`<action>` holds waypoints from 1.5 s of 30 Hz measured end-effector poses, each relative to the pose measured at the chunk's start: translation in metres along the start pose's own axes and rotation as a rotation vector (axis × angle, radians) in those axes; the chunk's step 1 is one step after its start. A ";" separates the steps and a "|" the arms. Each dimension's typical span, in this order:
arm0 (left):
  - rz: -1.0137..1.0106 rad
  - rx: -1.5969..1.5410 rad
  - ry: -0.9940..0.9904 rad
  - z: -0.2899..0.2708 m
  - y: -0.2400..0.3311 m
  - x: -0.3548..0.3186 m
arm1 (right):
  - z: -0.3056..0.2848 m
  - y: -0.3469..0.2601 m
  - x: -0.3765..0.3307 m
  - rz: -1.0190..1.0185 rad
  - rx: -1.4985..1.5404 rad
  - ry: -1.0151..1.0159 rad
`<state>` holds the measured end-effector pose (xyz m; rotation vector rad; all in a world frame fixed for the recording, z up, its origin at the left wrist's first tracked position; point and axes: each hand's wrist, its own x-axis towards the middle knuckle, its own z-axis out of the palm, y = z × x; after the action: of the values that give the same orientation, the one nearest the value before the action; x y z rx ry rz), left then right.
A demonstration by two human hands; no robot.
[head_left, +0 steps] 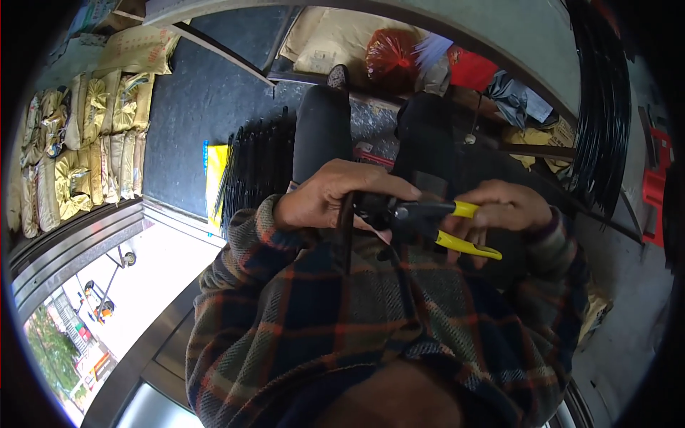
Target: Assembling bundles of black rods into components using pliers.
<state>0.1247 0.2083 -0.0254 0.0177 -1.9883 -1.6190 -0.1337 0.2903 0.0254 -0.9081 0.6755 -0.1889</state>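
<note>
My right hand (503, 205) is closed around the yellow handles of a pair of cutting pliers (467, 247), held over my lap with the handles spread apart. The dark head of the pliers points left, toward my left hand (335, 191). That hand is closed, thumb and fingers pinching a dark strip (347, 239) that hangs down in front of my plaid shirt. Around the plier head, more dark material blends together, so I cannot make out whether the jaws touch the strip.
Left of my legs, a bundle of thin black strips (260, 160) lies beside a yellow sheet (216, 178). Brown-wrapped packages (89, 143) are stacked far left. Ahead stand a red plastic bag (391, 60) and a metal-framed table (521, 43). Long black strips (603, 107) hang at the right.
</note>
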 end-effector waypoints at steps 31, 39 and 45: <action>-0.296 0.001 0.540 0.003 -0.002 -0.021 | 0.000 0.057 0.095 -0.662 -1.229 0.954; -0.257 0.185 0.553 -0.008 0.002 -0.020 | -0.002 0.024 0.092 -0.696 -1.361 1.226; -0.414 0.130 0.364 -0.019 0.013 -0.027 | -0.018 -0.015 0.089 -0.641 -2.241 1.429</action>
<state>0.1595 0.2045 -0.0224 0.7630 -1.8741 -1.5813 -0.0732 0.2317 -0.0114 -3.2747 1.9423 -0.7246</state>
